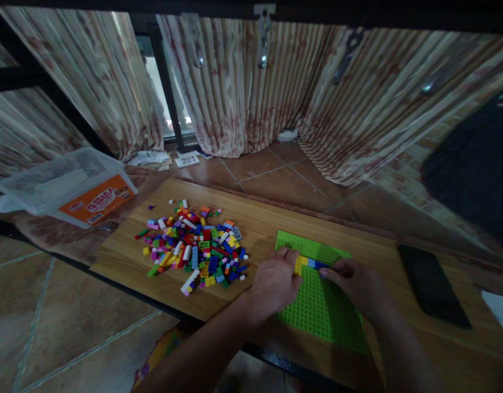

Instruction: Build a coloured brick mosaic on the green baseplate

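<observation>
A green studded baseplate (317, 305) lies on the wooden table, with a short row of bricks across its upper part. In that row I see yellow bricks (300, 264), a light blue brick (311, 263) and a dark blue brick (318, 265). My left hand (276, 281) rests over the plate's left edge, its fingers and thumb closed about the left end of the yellow bricks. At the row's other end, my right hand (355, 281) pinches the dark blue brick, partly hiding it.
Left of the plate spreads a loose pile of mixed toy bricks (202, 245). A clear plastic box (71, 183) with an orange label stands beyond the table's left end. A black phone (433, 284) lies at the right. Striped curtains (243, 93) hang behind; a dark shape (476, 164) is at far right.
</observation>
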The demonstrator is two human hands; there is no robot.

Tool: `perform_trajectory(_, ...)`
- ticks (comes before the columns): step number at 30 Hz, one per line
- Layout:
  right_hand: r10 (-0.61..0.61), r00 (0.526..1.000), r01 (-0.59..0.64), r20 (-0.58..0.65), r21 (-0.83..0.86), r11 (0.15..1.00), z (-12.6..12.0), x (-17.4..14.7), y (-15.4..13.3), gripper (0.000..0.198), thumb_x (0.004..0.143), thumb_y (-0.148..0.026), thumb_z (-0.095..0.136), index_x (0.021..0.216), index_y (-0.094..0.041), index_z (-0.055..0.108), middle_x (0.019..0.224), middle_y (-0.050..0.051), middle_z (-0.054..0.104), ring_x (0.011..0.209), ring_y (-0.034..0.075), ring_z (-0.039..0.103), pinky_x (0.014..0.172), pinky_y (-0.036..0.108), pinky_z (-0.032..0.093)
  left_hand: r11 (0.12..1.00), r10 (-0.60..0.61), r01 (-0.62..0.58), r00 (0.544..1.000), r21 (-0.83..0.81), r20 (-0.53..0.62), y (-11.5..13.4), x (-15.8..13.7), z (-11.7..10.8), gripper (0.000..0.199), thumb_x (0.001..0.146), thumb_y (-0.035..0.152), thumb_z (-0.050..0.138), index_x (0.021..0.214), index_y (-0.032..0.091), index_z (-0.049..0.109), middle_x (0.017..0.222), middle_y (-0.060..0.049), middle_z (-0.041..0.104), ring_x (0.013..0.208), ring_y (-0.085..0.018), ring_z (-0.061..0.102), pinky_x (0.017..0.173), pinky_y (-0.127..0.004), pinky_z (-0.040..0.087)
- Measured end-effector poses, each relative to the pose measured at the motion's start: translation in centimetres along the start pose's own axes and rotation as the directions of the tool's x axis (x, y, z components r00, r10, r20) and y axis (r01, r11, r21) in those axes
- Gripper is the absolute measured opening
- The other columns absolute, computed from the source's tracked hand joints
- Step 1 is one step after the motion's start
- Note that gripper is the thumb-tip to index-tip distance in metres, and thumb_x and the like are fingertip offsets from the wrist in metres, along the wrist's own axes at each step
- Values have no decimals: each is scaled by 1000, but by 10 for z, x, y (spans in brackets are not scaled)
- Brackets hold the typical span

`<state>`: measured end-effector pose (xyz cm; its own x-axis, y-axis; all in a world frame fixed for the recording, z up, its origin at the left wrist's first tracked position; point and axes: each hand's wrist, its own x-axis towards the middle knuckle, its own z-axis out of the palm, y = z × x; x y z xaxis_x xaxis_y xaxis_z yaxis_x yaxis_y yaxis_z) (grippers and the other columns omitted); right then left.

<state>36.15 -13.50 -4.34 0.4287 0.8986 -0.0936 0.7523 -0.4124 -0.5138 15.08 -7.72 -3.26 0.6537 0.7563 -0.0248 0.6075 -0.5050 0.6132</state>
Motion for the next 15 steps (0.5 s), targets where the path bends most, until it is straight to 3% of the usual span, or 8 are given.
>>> perform_trajectory(4, 26, 1000, -26, 1, 9, 1000, 2, 1, 2, 38, 65, -60, 68, 62, -22, 65, 57, 3, 67, 51, 21, 61, 49, 31, 39, 998, 3, -7, 998, -60, -65, -1, -1, -1, 43, 88, 28, 53, 130, 19, 52, 120, -8, 63, 105, -23, 62, 94, -35, 52)
perform_trajectory(8, 68, 997, -68, 23, 3, 998, 4, 2, 6, 39, 64, -62, 68, 65, -23, 66, 60, 5, 69, 56, 24, 64, 52, 34, 43, 998, -5, -13, 965, -68, -264, -11, 2, -14, 38, 90, 28, 51, 127, 21, 55, 118, -6, 65, 108, -21, 59, 98, -35, 48)
perform_trajectory(11, 99, 994, -99, 56, -2, 995, 4, 3, 8, 41, 64, -64, 67, 70, -23, 67, 66, 6, 71, 63, 27, 67, 58, 37, 46, 996, -67, 87, 913, 33, -402, -28, 5, -35, 38, 88, 25, 54, 125, 17, 56, 114, -7, 66, 107, -23, 57, 101, -39, 44)
perform_trajectory(15, 88, 993, -90, 74, 23, 996, -1, 3, 5, 41, 67, -63, 64, 73, -23, 70, 72, 7, 73, 70, 29, 68, 62, 38, 46, 952, -178, 267, 882, 150, -436, -52, 2, -61, 46, 82, 27, 61, 126, 16, 56, 118, -9, 64, 113, -27, 52, 101, -43, 41)
